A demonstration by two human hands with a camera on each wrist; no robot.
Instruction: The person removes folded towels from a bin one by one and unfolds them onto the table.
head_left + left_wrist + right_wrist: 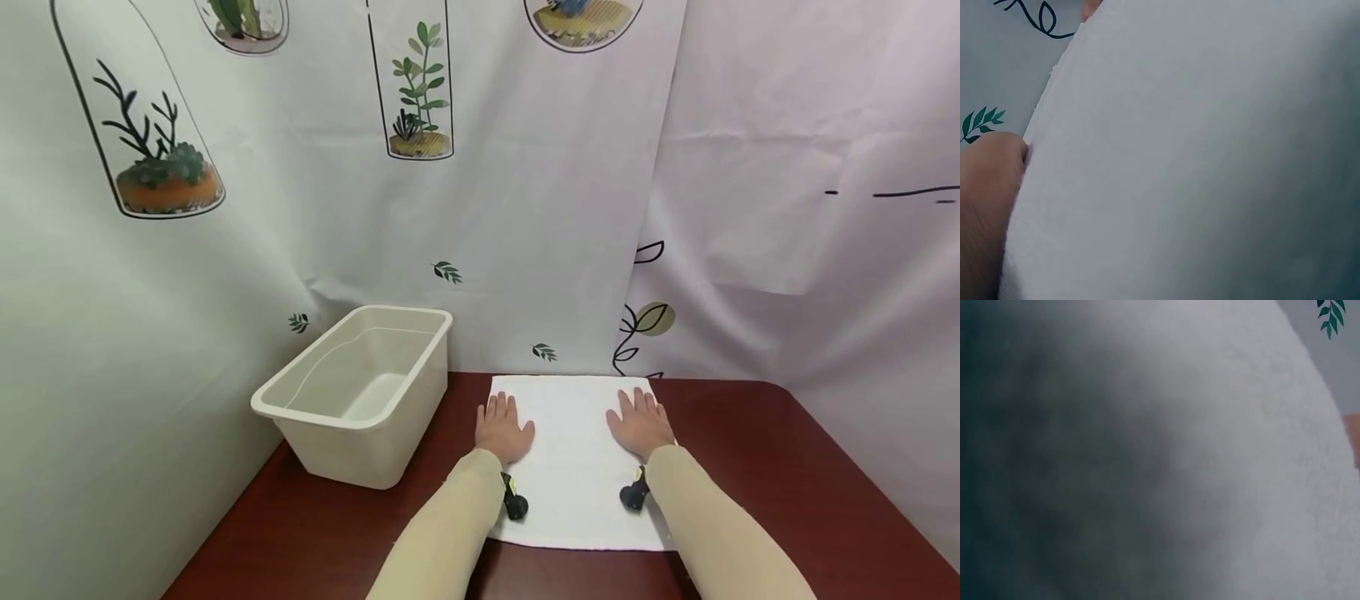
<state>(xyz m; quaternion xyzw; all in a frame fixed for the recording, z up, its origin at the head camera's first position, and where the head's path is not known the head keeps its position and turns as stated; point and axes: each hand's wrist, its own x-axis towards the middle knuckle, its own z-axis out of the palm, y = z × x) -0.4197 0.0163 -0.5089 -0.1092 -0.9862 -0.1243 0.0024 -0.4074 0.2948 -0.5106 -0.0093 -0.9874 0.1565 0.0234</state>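
A white cloth [573,467], like a towel, is spread flat over the dark red table. My left hand [504,431] rests on its left side, fingers straight and thumb spread toward the middle. Over at the right side, my right hand [641,427] lies in the same way, palm down with fingers spread. Pale cloth fills most of both wrist views, its surface blurred and shadowed close to each camera. Part of the left hand [988,200] shows along that view's left edge, and a sliver of the right hand [1353,434] at the right wrist view's border.
A cream plastic tub [408,396] stands on the table's left, close to the wall. Printed fabric [525,233] with plant drawings hangs behind the table [750,467] and down both sides. Dark wrist cameras [514,502] sit on the inner sides of both wrists.
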